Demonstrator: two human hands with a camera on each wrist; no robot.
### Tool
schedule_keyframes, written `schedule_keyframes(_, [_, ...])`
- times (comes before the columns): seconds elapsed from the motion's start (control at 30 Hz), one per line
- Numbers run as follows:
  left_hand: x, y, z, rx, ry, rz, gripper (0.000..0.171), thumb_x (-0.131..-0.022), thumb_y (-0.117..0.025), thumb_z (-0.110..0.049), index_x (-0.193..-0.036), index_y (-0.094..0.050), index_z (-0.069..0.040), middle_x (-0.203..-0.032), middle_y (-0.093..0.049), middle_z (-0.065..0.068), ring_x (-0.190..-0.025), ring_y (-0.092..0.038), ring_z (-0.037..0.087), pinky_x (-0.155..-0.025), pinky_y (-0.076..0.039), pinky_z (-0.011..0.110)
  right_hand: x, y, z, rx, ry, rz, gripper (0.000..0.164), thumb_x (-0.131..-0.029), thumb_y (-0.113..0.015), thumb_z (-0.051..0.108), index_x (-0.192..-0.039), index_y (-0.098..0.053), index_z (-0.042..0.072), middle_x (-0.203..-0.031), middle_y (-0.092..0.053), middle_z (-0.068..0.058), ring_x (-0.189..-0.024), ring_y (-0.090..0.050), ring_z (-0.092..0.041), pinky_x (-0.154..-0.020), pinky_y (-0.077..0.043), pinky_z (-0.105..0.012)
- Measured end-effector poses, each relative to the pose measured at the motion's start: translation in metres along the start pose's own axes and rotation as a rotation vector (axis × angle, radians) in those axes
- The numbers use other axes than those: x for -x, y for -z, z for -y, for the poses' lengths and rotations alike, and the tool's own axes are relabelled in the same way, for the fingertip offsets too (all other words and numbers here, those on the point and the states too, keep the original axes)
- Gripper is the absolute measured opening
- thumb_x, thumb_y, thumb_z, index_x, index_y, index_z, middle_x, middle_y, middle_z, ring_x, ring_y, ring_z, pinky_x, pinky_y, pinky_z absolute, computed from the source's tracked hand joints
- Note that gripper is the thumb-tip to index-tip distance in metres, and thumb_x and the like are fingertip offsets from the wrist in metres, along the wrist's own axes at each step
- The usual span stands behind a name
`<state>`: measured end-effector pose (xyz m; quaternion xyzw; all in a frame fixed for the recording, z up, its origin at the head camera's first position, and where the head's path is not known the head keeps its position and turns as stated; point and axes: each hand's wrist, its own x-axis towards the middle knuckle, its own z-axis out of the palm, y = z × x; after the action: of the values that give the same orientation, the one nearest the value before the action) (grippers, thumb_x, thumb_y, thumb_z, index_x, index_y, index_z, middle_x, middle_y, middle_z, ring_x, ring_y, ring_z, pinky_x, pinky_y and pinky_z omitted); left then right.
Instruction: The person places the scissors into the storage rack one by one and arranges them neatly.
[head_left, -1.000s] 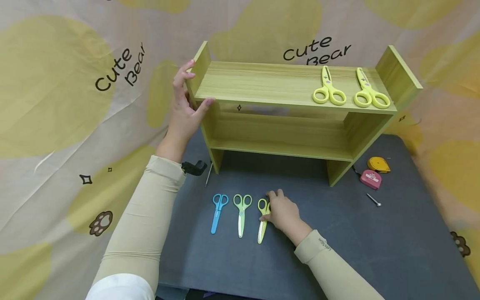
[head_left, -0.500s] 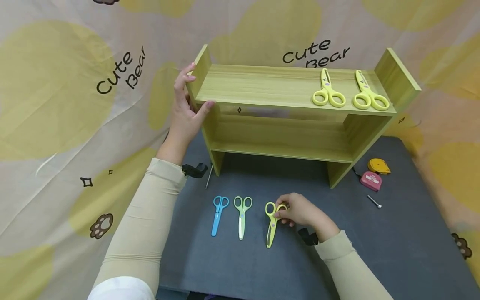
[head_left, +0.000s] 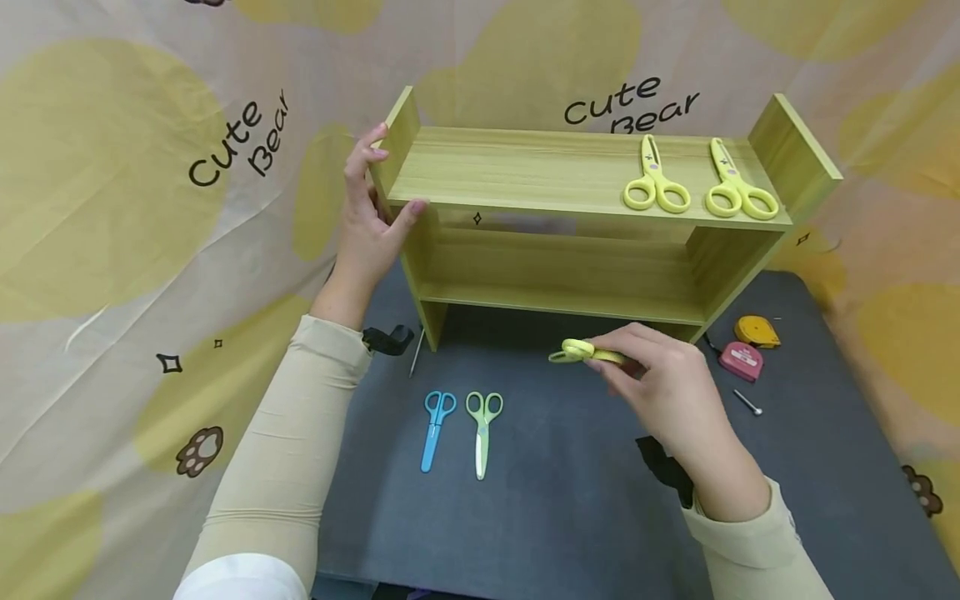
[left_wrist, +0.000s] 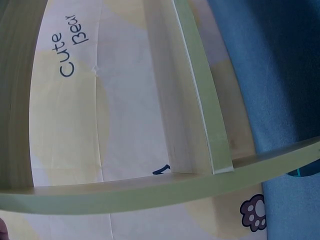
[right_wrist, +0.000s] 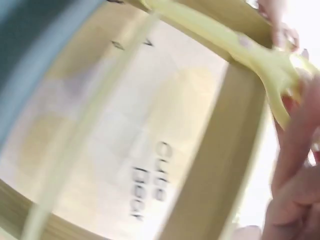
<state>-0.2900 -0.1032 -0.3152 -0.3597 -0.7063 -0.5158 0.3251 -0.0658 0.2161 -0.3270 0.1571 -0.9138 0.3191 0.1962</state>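
Note:
My left hand [head_left: 369, 221] grips the left side panel of a two-tier wooden shelf [head_left: 517, 167], thumb over the front edge. In the left wrist view the shelf's side panel [left_wrist: 125, 199] crosses the picture, and one fingertip shows at the lower left. Above the table, before the shelf's lower right part, my right hand [head_left: 671, 387] pinches yellow scissors [head_left: 576, 351] by the handles. The right wrist view has these scissors [right_wrist: 255, 57] blurred, blades pointing away from the fingers. Two more yellow scissors, one [head_left: 655, 179] left of the other [head_left: 737, 185], lie on the top shelf.
Blue scissors [head_left: 435, 429] and light green scissors [head_left: 483, 433] lie side by side on the dark table [head_left: 525, 533]. Right of the shelf are a yellow tape measure [head_left: 757, 331], a pink one [head_left: 742, 361] and a bolt [head_left: 747, 402]. A patterned cloth [head_left: 247, 250] hangs behind.
My right hand has picked the yellow scissors up from beside the green pair, tilted them and moved them right and toward the shelf. The left hand keeps its place on the side panel.

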Motion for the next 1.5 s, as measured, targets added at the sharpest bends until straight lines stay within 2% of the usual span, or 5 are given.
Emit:
schedule_keyframes(0.27, [-0.002, 0.0, -0.001, 0.008, -0.003, -0.003, 0.072, -0.094, -0.069, -0.062, -0.133, -0.034, -0.012, -0.162, -0.035, -0.001, -0.138, -0.046, 0.017, -0.089, -0.047, 0.028, -0.021, 0.009, 0.031, -0.109, 0.386, -0.585, 0.025, -0.074, -0.075, -0.014, -0.091, -0.083, 0.002, -0.087, -0.075, -0.012, -0.058, -0.055, -0.02, -0.059, -0.037, -0.016])
schedule_keyframes(0.4, [-0.001, 0.0, -0.001, 0.013, 0.005, -0.005, 0.073, -0.093, -0.07, -0.062, -0.133, -0.035, -0.012, -0.162, -0.036, -0.002, -0.138, -0.045, 0.017, -0.089, -0.047, 0.028, -0.041, 0.002, 0.036, -0.068, 0.47, -0.739, 0.026, -0.075, -0.074, -0.016, -0.089, -0.083, 0.004, -0.085, -0.076, -0.013, -0.06, -0.064, -0.03, -0.052, -0.031, -0.024])
schedule_keyframes(0.93, [0.001, -0.002, 0.0, -0.001, 0.012, 0.009, 0.071, -0.094, -0.069, -0.063, -0.134, -0.035, -0.014, -0.162, -0.035, -0.004, -0.137, -0.046, 0.015, -0.092, -0.047, 0.029, -0.098, -0.017, -0.003, 0.223, 0.31, -0.619, 0.015, -0.101, -0.072, 0.009, -0.111, -0.083, 0.011, -0.109, -0.078, -0.006, -0.081, -0.075, -0.029, -0.049, -0.041, -0.037])
schedule_keyframes(1.23, [0.0, 0.001, -0.002, 0.004, 0.0, 0.005, 0.071, -0.094, -0.07, -0.061, -0.133, -0.035, -0.014, -0.162, -0.035, -0.002, -0.141, -0.043, 0.017, -0.092, -0.047, 0.029, -0.106, -0.015, -0.004, 0.378, 0.197, -0.367, 0.053, -0.094, -0.056, -0.007, -0.143, -0.065, 0.012, -0.144, -0.064, -0.006, -0.044, -0.035, -0.025, -0.044, -0.028, -0.035])
schedule_keyframes(1.5, [-0.002, 0.001, -0.002, 0.005, -0.011, -0.005, 0.07, -0.094, -0.07, -0.06, -0.133, -0.035, -0.013, -0.162, -0.037, 0.001, -0.145, -0.041, 0.018, -0.093, -0.048, 0.03, -0.113, -0.017, -0.002, 0.391, 0.117, -0.297, 0.059, -0.094, -0.054, -0.005, -0.15, -0.058, 0.013, -0.153, -0.056, -0.004, -0.044, -0.034, -0.025, -0.044, -0.03, -0.037])
